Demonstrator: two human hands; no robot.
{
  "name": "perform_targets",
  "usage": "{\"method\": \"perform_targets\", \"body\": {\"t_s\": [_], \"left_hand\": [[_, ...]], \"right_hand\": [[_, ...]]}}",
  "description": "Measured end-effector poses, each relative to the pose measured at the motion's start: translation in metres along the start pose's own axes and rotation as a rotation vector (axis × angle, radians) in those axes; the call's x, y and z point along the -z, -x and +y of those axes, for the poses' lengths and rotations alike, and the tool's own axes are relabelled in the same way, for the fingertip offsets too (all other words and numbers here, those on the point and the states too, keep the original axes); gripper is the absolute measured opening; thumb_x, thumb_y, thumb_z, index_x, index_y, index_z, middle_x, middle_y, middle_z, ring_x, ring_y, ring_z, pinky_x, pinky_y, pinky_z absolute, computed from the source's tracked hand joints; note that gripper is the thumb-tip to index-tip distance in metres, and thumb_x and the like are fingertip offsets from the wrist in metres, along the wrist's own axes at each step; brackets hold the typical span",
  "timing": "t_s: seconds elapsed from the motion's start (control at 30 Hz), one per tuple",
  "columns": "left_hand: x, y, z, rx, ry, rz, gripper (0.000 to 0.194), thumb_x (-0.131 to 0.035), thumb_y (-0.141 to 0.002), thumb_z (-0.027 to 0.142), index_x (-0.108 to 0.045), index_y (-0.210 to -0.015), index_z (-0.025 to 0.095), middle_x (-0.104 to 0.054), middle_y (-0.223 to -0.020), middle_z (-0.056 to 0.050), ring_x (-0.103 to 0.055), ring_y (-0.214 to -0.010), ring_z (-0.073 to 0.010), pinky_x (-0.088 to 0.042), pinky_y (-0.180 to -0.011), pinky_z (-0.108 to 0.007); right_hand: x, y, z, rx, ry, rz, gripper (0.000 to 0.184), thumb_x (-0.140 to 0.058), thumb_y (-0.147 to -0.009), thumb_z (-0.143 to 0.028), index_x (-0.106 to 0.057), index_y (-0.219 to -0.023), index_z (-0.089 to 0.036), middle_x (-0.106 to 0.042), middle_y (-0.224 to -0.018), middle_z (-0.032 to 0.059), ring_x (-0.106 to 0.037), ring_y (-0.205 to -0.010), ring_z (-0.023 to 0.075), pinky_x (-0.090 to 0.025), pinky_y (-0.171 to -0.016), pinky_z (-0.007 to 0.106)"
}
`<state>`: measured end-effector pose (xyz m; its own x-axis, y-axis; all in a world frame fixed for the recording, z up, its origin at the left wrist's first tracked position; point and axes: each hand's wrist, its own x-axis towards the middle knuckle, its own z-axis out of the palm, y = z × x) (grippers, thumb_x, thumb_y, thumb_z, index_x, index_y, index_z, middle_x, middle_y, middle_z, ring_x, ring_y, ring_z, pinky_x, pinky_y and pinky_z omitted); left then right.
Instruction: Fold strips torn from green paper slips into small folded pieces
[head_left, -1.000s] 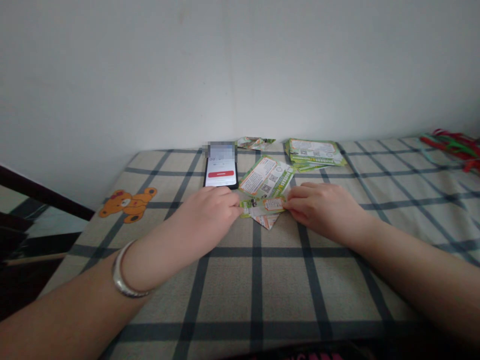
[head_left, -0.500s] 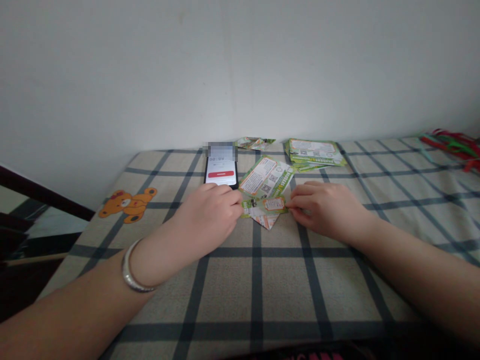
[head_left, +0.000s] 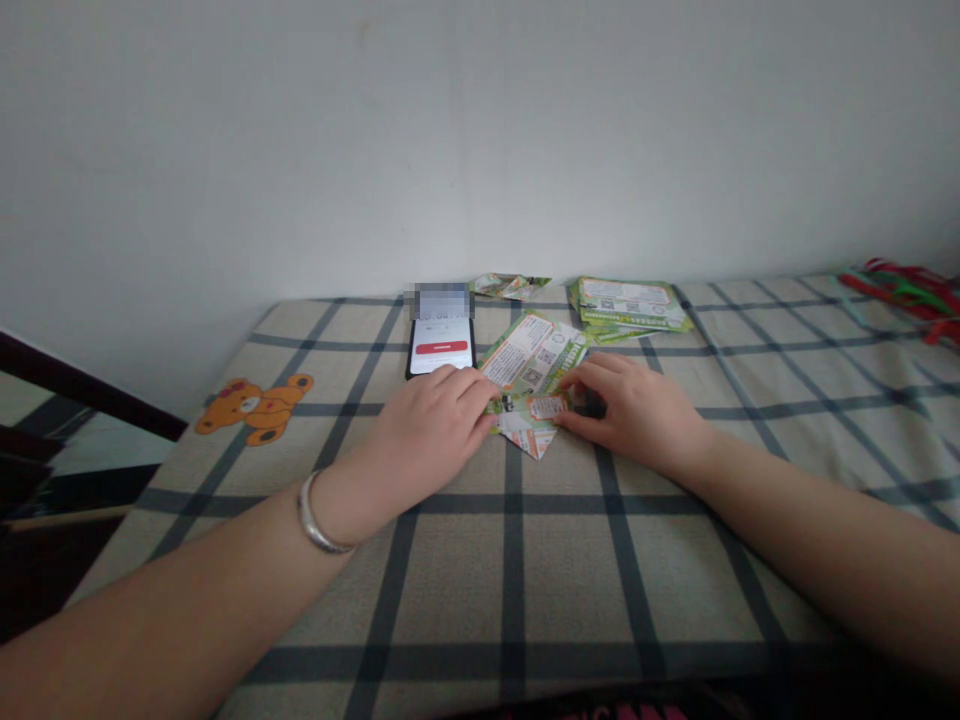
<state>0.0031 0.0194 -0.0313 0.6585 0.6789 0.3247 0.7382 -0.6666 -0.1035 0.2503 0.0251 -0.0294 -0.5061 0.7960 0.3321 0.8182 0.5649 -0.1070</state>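
Note:
A small folded paper, green and white with printed text, lies between my two hands. Its left end is pinched in the fingers of my left hand, which has a silver bangle at the wrist. On the other side, my right hand grips the right end between thumb and fingers. Beneath and behind it is a flat printed leaflet with white panels and square codes. A pointed printed corner sticks out below the folded paper; whether it belongs to it I cannot tell.
A phone with a lit screen lies behind my left hand. A folded paper piece and a stack of leaflets are near the wall. Red and green strips lie far right, a bear picture left, on the checked cloth.
My left hand has shifted slightly right along the folded paper. My right hand has moved left, its thumb and fingers now further over the paper's right end.

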Motion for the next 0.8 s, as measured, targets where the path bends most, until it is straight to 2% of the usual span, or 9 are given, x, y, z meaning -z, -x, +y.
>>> {"method": "perform_targets", "body": {"t_s": [0.13,0.27,0.5,0.63,0.8], "left_hand": [[0.002,-0.001,0.005,0.046,0.052,-0.029,0.035,-0.058,-0.09,0.032,-0.057,-0.119,0.014,-0.061,-0.108,-0.011,-0.055,-0.102,-0.0246,-0.047,-0.088,-0.04],[0.0,-0.001,0.004,0.06,0.104,-0.037,0.038,-0.059,-0.089,0.035,-0.056,-0.122,0.015,-0.059,-0.109,-0.01,-0.053,-0.103,-0.0246,-0.046,-0.091,-0.042],[0.0,-0.004,0.005,0.089,0.133,-0.066,0.029,-0.061,-0.087,0.035,-0.059,-0.106,0.013,-0.059,-0.104,-0.01,-0.052,-0.102,-0.0258,-0.045,-0.09,-0.042],[0.0,-0.003,0.008,0.111,0.088,-0.015,0.036,-0.063,-0.085,0.044,-0.058,-0.103,0.013,-0.059,-0.104,-0.011,-0.053,-0.101,-0.0268,-0.045,-0.088,-0.042],[0.002,-0.001,0.013,0.189,0.063,-0.034,0.041,-0.063,-0.083,0.05,-0.057,-0.104,0.015,-0.059,-0.104,-0.01,-0.053,-0.102,-0.0279,-0.044,-0.088,-0.043]], "right_hand": [[-0.003,0.0,-0.002,0.041,-0.03,0.046,0.029,-0.062,-0.085,-0.043,-0.065,-0.102,-0.019,-0.063,-0.101,0.0077,-0.06,-0.087,0.0197,-0.044,-0.067,0.029],[-0.004,0.001,-0.005,0.044,-0.018,0.039,0.034,-0.059,-0.087,-0.046,-0.068,-0.107,-0.019,-0.062,-0.104,0.0095,-0.061,-0.089,0.0217,-0.049,-0.073,0.033],[-0.006,-0.002,-0.009,0.045,-0.048,-0.016,0.037,-0.059,-0.086,-0.044,-0.068,-0.111,-0.019,-0.061,-0.109,0.0102,-0.06,-0.096,0.0232,-0.049,-0.084,0.037],[-0.007,-0.003,-0.009,0.067,-0.072,-0.012,0.036,-0.062,-0.084,-0.044,-0.069,-0.108,-0.018,-0.061,-0.109,0.0093,-0.058,-0.095,0.0231,-0.049,-0.083,0.037],[-0.008,-0.004,-0.006,0.128,-0.125,-0.001,0.031,-0.063,-0.084,-0.041,-0.07,-0.104,-0.019,-0.06,-0.109,0.0087,-0.057,-0.095,0.0218,-0.047,-0.085,0.037]]}}
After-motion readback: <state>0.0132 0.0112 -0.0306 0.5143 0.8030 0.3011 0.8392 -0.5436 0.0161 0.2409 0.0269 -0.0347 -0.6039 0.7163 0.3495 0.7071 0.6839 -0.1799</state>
